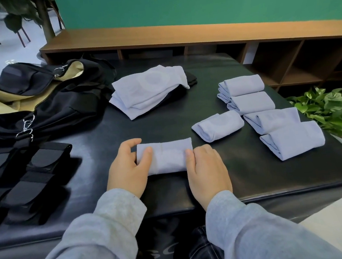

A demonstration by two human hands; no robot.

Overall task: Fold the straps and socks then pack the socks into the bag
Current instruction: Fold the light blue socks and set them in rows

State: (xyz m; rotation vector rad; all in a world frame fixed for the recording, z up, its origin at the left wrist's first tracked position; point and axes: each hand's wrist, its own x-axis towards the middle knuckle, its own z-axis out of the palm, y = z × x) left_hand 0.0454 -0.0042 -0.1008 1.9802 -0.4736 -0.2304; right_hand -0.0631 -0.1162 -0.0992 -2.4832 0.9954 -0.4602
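Where the frame begins at the left, a black bag [36,105] with a tan lining lies open on the dark worktop [164,117], and below it, at the lower left, folded black straps [26,182] lie in a cluster whose count cannot be told. At the centre, the person's left hand [128,169] pinches the left end of one folded pale-blue sock [164,157] between thumb and curled fingers. The right hand [207,167] lies on the sock's right end, its grip unclear: fingers bent over the edge. Above, toward the upper middle, one stack of unfolded socks [149,89] rests over something black. To the right, five folded socks [270,114] lie near each other, some touching. At the far right edge a leafy plant [330,108] stands beside the worktop, with a wooden shelf [198,33] along the green wall [194,0] behind.
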